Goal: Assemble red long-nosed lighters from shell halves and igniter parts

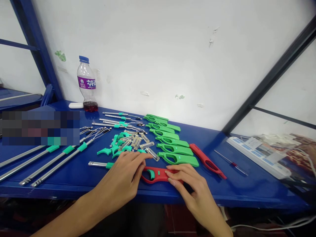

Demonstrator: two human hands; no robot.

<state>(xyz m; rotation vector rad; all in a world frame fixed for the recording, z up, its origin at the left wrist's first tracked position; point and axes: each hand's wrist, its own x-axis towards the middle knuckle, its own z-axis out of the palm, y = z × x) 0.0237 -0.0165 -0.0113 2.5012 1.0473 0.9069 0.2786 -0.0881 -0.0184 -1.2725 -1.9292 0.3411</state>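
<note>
Wall (158, 59): white, scuffed, closing off the far side.
Bench (243, 184): blue, spread with parts from left to right.
Power strip (258, 158): white, lying at the right.
Left hand (125, 174): fingers and thumb narrowed on the left end of a red casing (161, 174).
Right hand (192, 186): gripping that casing's right end, which sits between both hands at the near edge.
Bottle (86, 82): upright, far left, dark red drink at the bottom.
Metal rods (59, 165): green-collared, mostly left.
Green casings (190, 160): in a row beyond the right hand.
Spare red casing (201, 156): right of them.
Screwdriver (234, 163): farther right.
Clear tubes (136, 142): heaped beyond the left hand.
Loose green triggers (105, 151): beside the tubes.
</note>
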